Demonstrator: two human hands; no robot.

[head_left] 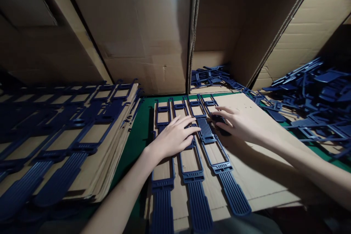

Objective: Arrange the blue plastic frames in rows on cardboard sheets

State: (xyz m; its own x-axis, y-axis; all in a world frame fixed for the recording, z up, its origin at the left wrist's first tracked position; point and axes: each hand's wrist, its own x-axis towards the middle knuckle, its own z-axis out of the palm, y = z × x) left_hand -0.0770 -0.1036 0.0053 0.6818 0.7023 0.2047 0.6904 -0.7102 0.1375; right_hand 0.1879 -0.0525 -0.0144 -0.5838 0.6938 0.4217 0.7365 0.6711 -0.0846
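My left hand (175, 135) lies palm down over the dark blue plastic frames, its fingers stretched out and slightly apart. It touches the middle of a long ribbed frame (193, 168) and covers part of the one to its left. My right hand (233, 122) has its fingers and thumb around the dark plate of a shorter blue plastic frame (210, 103) at the right end of the row. The hand hides part of that piece. Between the hands, another long frame (216, 153) lies flat with its ribbed end toward me. All rest on a cardboard sheet (263, 175).
At left stands a stack of cardboard sheets (109, 164) topped with rows of similar blue frames (65, 168). Loose blue parts (315, 98) are heaped at right, with more in an open cardboard box (216, 33). Cardboard walls (142, 36) rise behind the green surface (128, 161).
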